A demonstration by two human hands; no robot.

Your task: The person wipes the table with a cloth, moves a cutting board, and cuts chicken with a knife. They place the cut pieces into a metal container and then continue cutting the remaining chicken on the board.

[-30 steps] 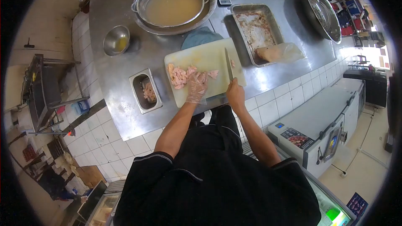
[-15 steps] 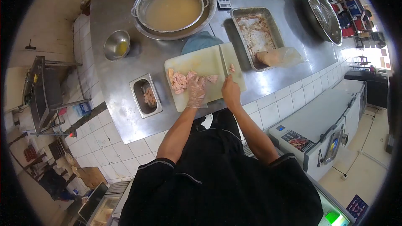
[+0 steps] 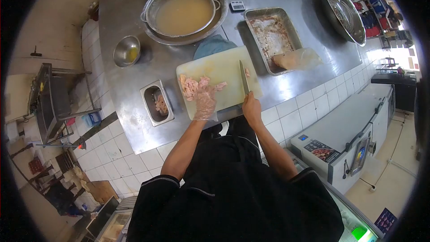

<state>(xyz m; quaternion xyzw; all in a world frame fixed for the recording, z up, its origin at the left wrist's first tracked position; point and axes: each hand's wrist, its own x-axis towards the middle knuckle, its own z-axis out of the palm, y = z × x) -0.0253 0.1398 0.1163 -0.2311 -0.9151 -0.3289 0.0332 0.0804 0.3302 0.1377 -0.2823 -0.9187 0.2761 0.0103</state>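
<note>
Looks like mid-chop on the raw meat (image 3: 191,86). The pink pieces are piled on the 9 o'clock half of the white cutting board (image 3: 224,65), and the gloved left hand (image 3: 205,101) is laid over the pile's near edge; can't tell if it's actually pinching any. The right hand (image 3: 251,107) is clenched round the knife (image 3: 244,77) handle, blade pointing to 12 o'clock along the board's 3 o'clock side, apart from the pile. I'd say another cut needs the blade swung toward 9 o'clock and the fingertips tucked back. A small steel pan (image 3: 144,103) holding more pieces sits at the board's 9 o'clock.
</note>
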